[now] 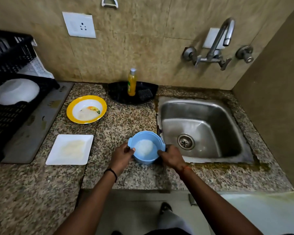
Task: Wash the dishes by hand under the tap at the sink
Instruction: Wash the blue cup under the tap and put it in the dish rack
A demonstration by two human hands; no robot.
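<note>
A: Where's the blue bowl [146,146]?

B: On the granite tabletop [126,119], just left of the sink [202,126], its right side close to the sink's left rim. There's whitish residue inside.

A: And the hands?

B: Both hold it. The left hand [121,156] grips the left lug with the thumb over the rim; the right hand [171,156] curls round the right side.

A: What's around it?

B: To the left, well apart, a white square plate [70,149] lies flat near the front. Farther back sits a yellow-rimmed plate [86,109]. At the far wall, a black tray [119,94] carries a yellow soap bottle [131,83] standing upright and a dark scrubber [145,94] just beside it.

A: Open room?

B: Bare granite lies between the bowl and both plates, and between bowl and tray. The sink basin holds only its drain [185,141]. The tap [222,38] is on the far wall above the sink's far edge. A black crate [7,116] with a white bowl [16,91] upside down on it fills the far left.
</note>
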